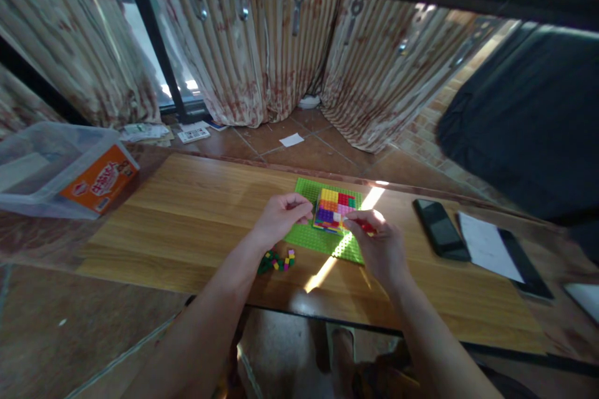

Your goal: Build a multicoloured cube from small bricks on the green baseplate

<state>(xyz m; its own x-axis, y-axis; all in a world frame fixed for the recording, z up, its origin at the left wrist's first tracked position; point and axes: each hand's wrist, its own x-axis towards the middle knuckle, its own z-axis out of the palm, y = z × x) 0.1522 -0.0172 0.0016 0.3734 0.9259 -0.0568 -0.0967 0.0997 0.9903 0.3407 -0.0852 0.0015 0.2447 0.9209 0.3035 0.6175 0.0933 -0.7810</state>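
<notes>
A green baseplate lies on the wooden table. On it stands a block of stacked bricks in yellow, red, orange, purple and pink. My left hand rests on the plate's left side, fingertips touching the block's left edge. My right hand sits at the block's right side and pinches a small red brick against it. A little heap of loose bricks, green, yellow and pink, lies on the table just under my left wrist.
A clear plastic bin with an orange label stands at the table's left end. A black phone and a white sheet on a dark tablet lie to the right. Curtains, tiled floor and a dark cloth are beyond.
</notes>
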